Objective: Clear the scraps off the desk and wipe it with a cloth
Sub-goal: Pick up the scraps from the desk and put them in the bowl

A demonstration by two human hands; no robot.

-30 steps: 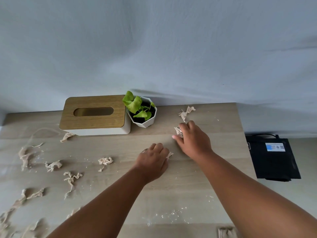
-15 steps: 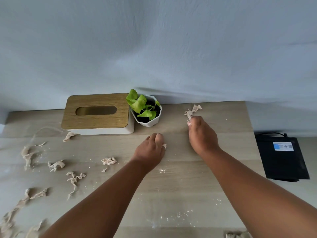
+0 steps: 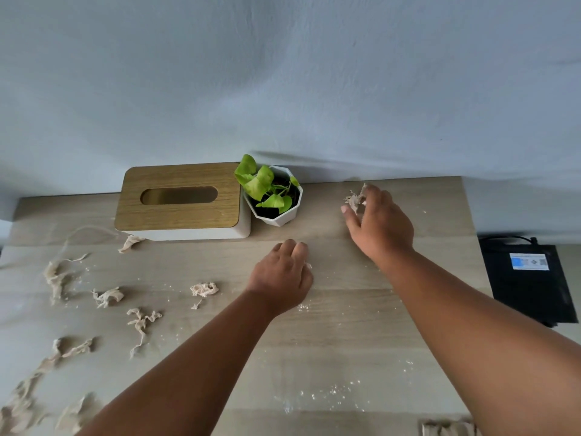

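My right hand [image 3: 379,226] reaches to the far right part of the wooden desk [image 3: 345,335] and pinches a beige scrap [image 3: 354,198] between thumb and fingers. My left hand [image 3: 283,275] rests knuckles-up on the desk's middle, fingers curled, with a small bit of scrap [image 3: 308,265] showing at its fingertips. Several more beige shreds lie on the left half, among them a crumpled one [image 3: 204,289] and a stringy one [image 3: 141,322]. White crumbs [image 3: 330,393] dot the near part. No cloth is clearly seen.
A white tissue box with a wooden lid [image 3: 180,201] and a small potted plant [image 3: 272,196] stand at the desk's back edge against a pale wall. A black bag [image 3: 528,278] lies on the floor to the right. Something beige [image 3: 446,428] shows at the bottom edge.
My right hand moved away and to the right, up to the scrap near the back edge, and closed on it. My left hand slid slightly forward, staying curled.
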